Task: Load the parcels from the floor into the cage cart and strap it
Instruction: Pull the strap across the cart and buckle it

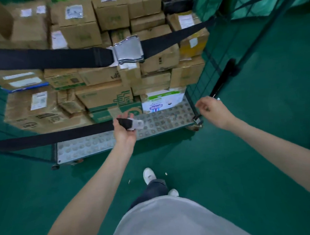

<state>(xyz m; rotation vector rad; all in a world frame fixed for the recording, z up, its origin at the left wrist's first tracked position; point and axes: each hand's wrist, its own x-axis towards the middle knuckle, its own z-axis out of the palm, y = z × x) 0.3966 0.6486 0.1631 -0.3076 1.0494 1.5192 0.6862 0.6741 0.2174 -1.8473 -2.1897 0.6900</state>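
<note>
The green cage cart point(194, 96) stands in front of me, stacked with several cardboard parcels point(103, 96). An upper black strap point(50, 58) runs across the stack, joined by a closed metal buckle point(127, 50). My left hand point(124, 129) holds the end of the lower black strap point(62, 134), gripping its metal tongue point(137, 125) over the cart's studded floor plate. My right hand point(212, 109) is beside the cart's right post, fingers loosely curled just below the hanging right half of the lower strap point(222, 80); whether it touches the strap's end is unclear.
Green floor point(241, 149) surrounds the cart. My feet in white shoes point(149, 175) stand just before the cart's front edge. More green cage mesh point(252, 1) stands at the back right. A cart wheel point(195, 127) sits below my right hand.
</note>
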